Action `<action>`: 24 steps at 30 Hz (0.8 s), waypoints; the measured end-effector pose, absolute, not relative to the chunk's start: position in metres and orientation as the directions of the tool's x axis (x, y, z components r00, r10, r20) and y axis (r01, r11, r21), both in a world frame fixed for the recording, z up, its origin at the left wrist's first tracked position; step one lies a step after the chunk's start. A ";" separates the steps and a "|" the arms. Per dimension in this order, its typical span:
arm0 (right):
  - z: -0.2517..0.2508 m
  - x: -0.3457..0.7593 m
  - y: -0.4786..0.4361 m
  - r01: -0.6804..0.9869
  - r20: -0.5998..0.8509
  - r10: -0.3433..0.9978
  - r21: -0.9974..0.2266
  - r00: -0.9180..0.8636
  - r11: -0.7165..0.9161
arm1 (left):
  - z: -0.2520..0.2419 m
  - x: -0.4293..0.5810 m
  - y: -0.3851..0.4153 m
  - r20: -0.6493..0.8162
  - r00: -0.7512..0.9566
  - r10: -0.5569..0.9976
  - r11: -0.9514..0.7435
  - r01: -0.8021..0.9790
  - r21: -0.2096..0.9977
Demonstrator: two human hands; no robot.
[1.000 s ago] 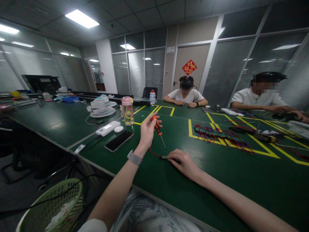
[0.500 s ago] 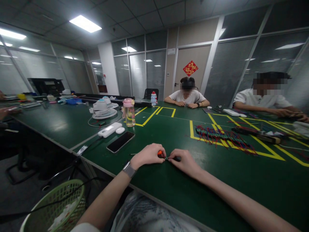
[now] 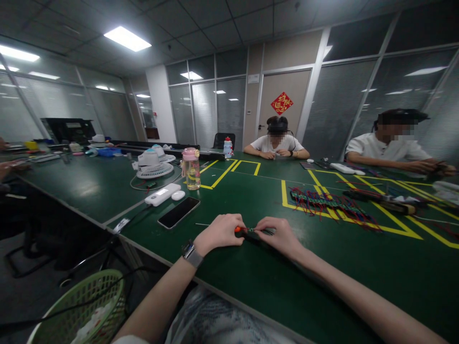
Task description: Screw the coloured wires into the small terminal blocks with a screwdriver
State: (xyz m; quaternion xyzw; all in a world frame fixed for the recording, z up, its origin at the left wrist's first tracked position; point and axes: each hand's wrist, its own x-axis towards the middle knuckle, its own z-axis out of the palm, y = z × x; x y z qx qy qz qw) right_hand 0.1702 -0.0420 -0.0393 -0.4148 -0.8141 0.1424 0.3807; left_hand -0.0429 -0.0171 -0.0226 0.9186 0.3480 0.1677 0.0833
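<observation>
My left hand (image 3: 223, 235), with a watch on its wrist, is closed around what looks like a screwdriver (image 3: 237, 229). Its orange part shows between thumb and fingers, and a thin metal shaft sticks out to the left behind the hand. The fingers of my right hand (image 3: 278, 234) are pinched together on a small green circuit board (image 3: 251, 230), just right of the left fingertips. Thin wires seem to run from the board, one reddish on its left side. A dark length shows below the fingertips; I cannot make out whether it belongs to the screwdriver.
Left of my hands lie a phone (image 3: 179, 212), a white power strip (image 3: 163, 195) and a pink-lidded bottle (image 3: 191, 169). To the right is a row of wired boards (image 3: 328, 201). Two people sit across the green table (image 3: 229, 272). A green basket (image 3: 103, 282) stands below.
My right hand has shifted slightly up, and more of the small board shows between the hands. The screwdriver's shaft has moved slightly up and shows longer. The left hand stays nearly in place.
</observation>
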 end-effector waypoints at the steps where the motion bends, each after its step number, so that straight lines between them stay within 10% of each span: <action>1: -0.040 0.169 -0.042 0.548 0.469 0.831 -0.628 -0.300 0.552 | -0.021 -0.044 -0.018 0.272 0.696 0.664 -0.747 0.607 0.272; 9: -0.050 0.156 -0.044 0.309 0.177 0.974 -0.927 -0.145 0.214 | -0.008 -0.055 -0.020 0.669 0.361 0.650 -0.704 0.617 0.352; 24: -0.038 0.262 -0.095 0.579 0.201 0.968 -0.776 -0.151 0.251 | -0.007 -0.056 -0.020 0.690 0.315 0.652 -0.680 0.646 0.347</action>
